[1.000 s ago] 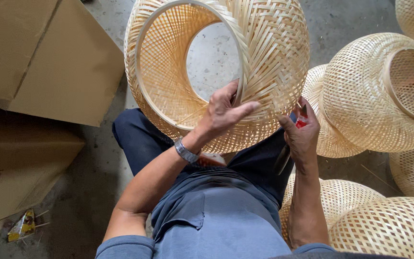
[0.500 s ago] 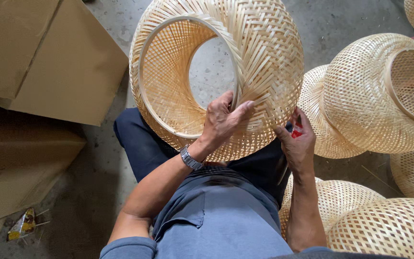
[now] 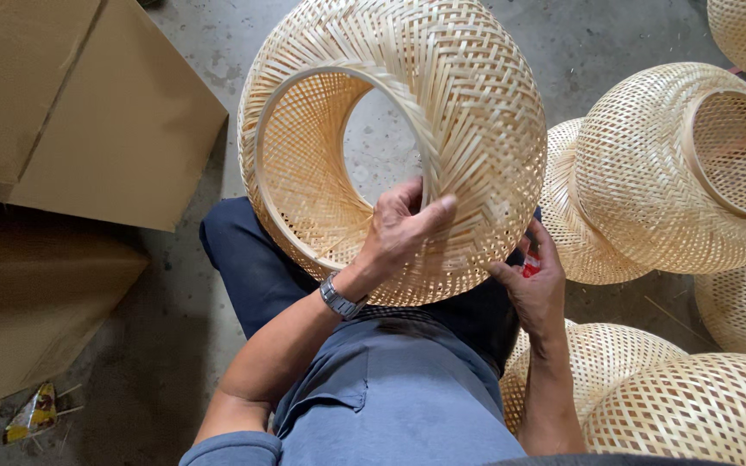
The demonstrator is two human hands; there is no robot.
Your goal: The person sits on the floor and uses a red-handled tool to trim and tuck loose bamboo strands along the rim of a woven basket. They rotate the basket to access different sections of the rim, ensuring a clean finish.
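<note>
Left hand (image 3: 401, 226) clamps the woven basket (image 3: 407, 138) on the lap, fingers curled over its inner rim. Right hand (image 3: 535, 289) pinches a small red tool (image 3: 529, 267) (partly hidden) below; best kept steady.

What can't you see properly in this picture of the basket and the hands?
- Head view: the red thing in the right hand is mostly hidden by fingers and the basket; its kind is unclear.
- The left hand covers part of the basket's rim; its palm side is hidden.
- The woven shades at right are cut by the frame's edge.
- The wrapper on the floor is too small to tell.
</note>
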